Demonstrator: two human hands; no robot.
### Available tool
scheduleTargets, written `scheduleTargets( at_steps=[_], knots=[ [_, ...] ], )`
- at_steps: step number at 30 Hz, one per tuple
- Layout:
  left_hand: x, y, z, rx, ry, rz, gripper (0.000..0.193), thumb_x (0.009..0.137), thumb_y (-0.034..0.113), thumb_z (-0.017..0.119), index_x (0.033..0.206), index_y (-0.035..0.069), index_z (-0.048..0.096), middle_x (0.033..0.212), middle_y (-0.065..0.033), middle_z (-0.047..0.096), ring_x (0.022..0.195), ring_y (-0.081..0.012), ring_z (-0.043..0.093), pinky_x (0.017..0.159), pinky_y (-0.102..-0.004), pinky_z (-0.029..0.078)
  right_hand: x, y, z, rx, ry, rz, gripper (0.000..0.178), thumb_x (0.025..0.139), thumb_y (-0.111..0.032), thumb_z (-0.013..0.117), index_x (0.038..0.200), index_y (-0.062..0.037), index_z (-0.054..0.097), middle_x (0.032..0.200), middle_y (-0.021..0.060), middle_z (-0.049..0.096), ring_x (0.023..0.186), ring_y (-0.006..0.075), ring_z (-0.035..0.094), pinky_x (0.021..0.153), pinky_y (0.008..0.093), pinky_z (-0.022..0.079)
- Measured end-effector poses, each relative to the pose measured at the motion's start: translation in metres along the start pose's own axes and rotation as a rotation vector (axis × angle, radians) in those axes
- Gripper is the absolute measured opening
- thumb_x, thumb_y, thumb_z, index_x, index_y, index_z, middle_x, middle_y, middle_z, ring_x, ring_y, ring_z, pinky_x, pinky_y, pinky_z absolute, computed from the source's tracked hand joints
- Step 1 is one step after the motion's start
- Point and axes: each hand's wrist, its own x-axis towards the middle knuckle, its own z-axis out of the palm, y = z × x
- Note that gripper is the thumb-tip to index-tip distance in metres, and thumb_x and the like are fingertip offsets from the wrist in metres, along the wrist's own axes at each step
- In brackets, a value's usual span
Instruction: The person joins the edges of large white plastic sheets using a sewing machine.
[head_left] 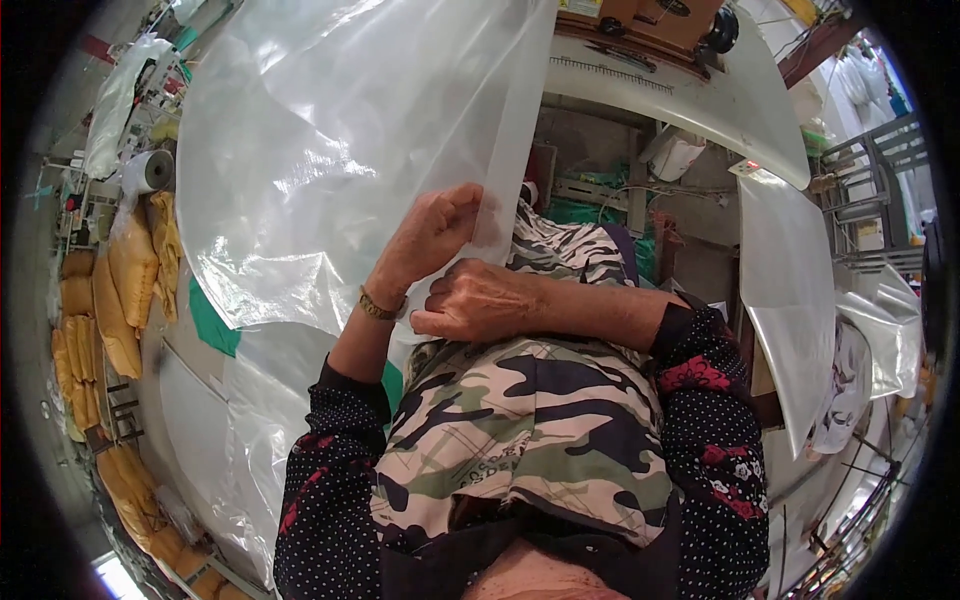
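A large, clear plastic sheet spreads in front of me and to the left, with its right edge running up toward the far side. My left hand is closed on that edge, and the fingertips show partly through the film. Just below it, close to the left wrist, my right hand is curled with the knuckles up. Whatever lies inside its fingers, if anything, is hidden. Both hands are above the camouflage apron on my lap.
A brown machine with a black knob stands on a pale worktable at the far right. More plastic sheeting hangs at the right, near a grey metal rack. Yellow bundles and a roll are at the left.
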Motion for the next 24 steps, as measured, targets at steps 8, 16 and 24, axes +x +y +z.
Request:
scheduleTargets(
  at_steps=[8, 16, 24],
  knots=[
    [-0.004, 0.018, 0.006, -0.172, 0.103, -0.076, 0.013, 0.098, 0.009, 0.055, 0.097, -0.003, 0.057, 0.075, -0.0061, 0.066, 0.071, -0.0088, 0.062, 0.065, -0.0266, 0.052, -0.001, 0.004, 0.008, -0.032, -0.011, -0.057, 0.015, 0.076, -0.010, 0.065, 0.079, -0.0055, 0.051, 0.057, 0.0055, 0.058, 0.057, 0.0238, 0.064, 0.047, 0.0351, 0.050],
    [-0.006, 0.032, 0.002, 0.142, 0.156, 0.020, 0.014, 0.096, 0.011, 0.058, 0.093, -0.003, 0.058, 0.072, -0.0085, 0.063, 0.069, -0.0093, 0.059, 0.064, -0.0271, 0.049, -0.006, 0.011, -0.020, -0.067, 0.192, -0.179, 0.020, 0.067, -0.012, 0.067, 0.082, -0.0044, 0.056, 0.075, 0.0059, 0.064, 0.073, 0.0240, 0.065, 0.068, 0.0374, 0.051],
    [-0.022, 0.076, -0.013, 0.431, 0.428, 0.120, 0.015, 0.091, -0.002, 0.053, 0.101, -0.001, 0.064, 0.071, -0.0090, 0.060, 0.063, -0.0163, 0.058, 0.062, -0.0283, 0.048, -0.074, 0.106, 0.035, -0.231, 0.909, 0.930, 0.048, 0.090, -0.019, 0.065, 0.131, -0.0010, 0.048, 0.130, 0.0182, 0.051, 0.121, 0.0330, 0.050, 0.102, 0.0406, 0.041]
  ],
)
